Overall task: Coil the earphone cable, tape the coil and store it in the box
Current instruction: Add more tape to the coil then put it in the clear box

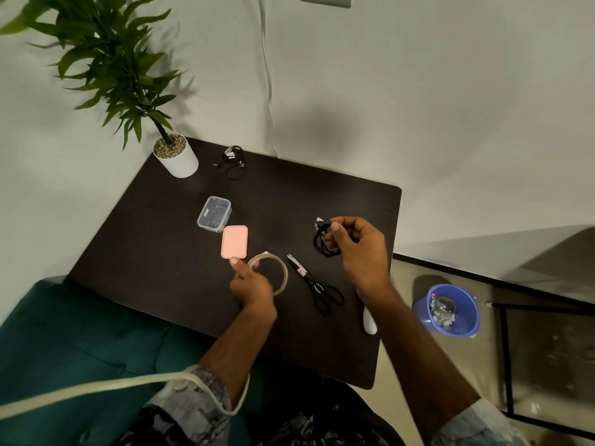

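Right hand (357, 246) fingers pinched on coiled earphone cable (323, 241), aloft at three o'clock over the tabletop (161, 252). Left hand (252, 283) fingers gripping tape roll (283, 272), well apart at nine o'clock from coil. Open box (214, 214) farther, toward ten o'clock.

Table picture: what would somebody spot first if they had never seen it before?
Probably the pink lid in the middle of the dark table, right beside the clear box. Next, the right hand holding a coiled black cable above the table, while the left hand rests on the tape roll. The leafy plant fills the far left corner.
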Tool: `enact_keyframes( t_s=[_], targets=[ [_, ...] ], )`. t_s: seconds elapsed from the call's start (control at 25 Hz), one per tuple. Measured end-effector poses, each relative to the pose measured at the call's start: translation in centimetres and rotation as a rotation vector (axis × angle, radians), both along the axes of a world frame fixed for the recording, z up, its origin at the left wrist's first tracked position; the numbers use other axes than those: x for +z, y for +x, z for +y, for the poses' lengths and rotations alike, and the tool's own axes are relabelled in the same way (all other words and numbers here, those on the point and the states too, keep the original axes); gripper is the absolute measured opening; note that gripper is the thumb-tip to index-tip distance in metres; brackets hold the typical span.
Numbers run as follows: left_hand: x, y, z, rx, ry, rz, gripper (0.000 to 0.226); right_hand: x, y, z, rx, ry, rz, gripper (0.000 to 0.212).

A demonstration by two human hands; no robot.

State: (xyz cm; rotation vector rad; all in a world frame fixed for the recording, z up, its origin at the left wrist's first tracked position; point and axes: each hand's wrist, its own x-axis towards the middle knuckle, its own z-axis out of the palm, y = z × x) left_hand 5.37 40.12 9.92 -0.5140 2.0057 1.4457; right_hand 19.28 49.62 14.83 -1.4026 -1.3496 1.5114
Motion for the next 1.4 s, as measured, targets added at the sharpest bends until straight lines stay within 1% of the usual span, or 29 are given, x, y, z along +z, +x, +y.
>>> enact_keyframes(
  t_s=[0.12, 0.2, 0.32, 0.4, 0.52, 0.64, 0.72, 0.8, 0.88, 0.96, 1.04, 1.08, 1.12, 1.2, 1.24, 1.28, 1.32, 1.4],
  targets=[
    [-3.3, -1.7, -0.9, -0.142, -0.123, -0.152, 0.062, 0.1, 1.6, 1.3, 0.065, -0.125, 0.093, 0.016],
    [-5.7, -2.4, -1.4, -0.237, -0.146, -0.191, 0.059, 0.0, 2.5, 1.9, 0.064, -0.196, 0.132, 0.020],
    [-8.4, -2.8, -2.2, -0.350, -0.193, -0.213, 0.051, 0.0, 3.4, 2.5, 0.006, -0.298, 0.223, 0.024],
    [-9.8, -2.7, -2.6, -0.342, -0.167, -0.234, 0.046, -0.1, 3.7, 2.8, -0.017, -0.328, 0.235, 0.024],
    [-10.8, -2.2, -2.3, -0.256, -0.102, -0.321, 0.042, -0.6, 3.7, 2.8, -0.032, -0.348, 0.217, 0.023],
    [-11.3, -1.9, -1.2, -0.220, 0.001, -0.365, 0.036, -1.4, 3.0, 2.7, -0.034, -0.363, 0.184, 0.023],
    [-11.3, -1.8, -0.9, -0.293, -0.011, -0.332, 0.030, -1.9, 2.6, 2.5, -0.026, -0.375, 0.180, 0.023],
    [-11.3, -2.1, -0.7, -0.384, -0.080, -0.243, 0.028, -2.3, 2.0, 2.5, -0.018, -0.386, 0.181, 0.022],
    [-11.3, -2.4, -0.6, -0.506, -0.147, -0.131, 0.037, -2.7, 1.6, 2.4, -0.006, -0.390, 0.171, 0.022],
    [-10.7, -2.6, -0.5, -0.604, -0.185, 0.018, 0.040, -3.2, 1.3, 2.2, 0.015, -0.382, 0.147, 0.023],
    [-9.4, -2.3, 0.1, -0.655, -0.123, 0.164, 0.033, -3.7, 0.9, 2.1, 0.036, -0.388, 0.130, 0.023],
    [-8.6, -2.0, 0.6, -0.669, -0.030, 0.180, 0.030, -3.9, 0.6, 2.0, 0.049, -0.398, 0.129, 0.023],
    [-7.6, -1.7, 1.3, -0.665, 0.087, 0.111, 0.032, -4.1, 0.2, 1.8, 0.067, -0.408, 0.130, 0.023],
    [-5.6, -1.3, 2.4, -0.640, 0.305, -0.206, 0.052, -4.3, -0.6, 1.6, 0.107, -0.434, 0.134, 0.023],
    [-4.7, -1.2, 2.7, -0.622, 0.383, -0.338, 0.061, -4.4, -1.0, 1.5, 0.128, -0.450, 0.135, 0.023],
    [-4.0, -1.2, 2.8, -0.612, 0.440, -0.426, 0.065, -4.4, -1.3, 1.5, 0.148, -0.460, 0.123, 0.022],
    [-3.5, -1.3, 2.8, -0.614, 0.474, -0.460, 0.065, -4.4, -1.7, 1.5, 0.170, -0.459, 0.098, 0.022],
    [-2.6, -1.6, 2.8, -0.623, 0.521, -0.443, 0.058, -4.6, -2.3, 1.5, 0.205, -0.431, 0.038, 0.021]
  ],
)
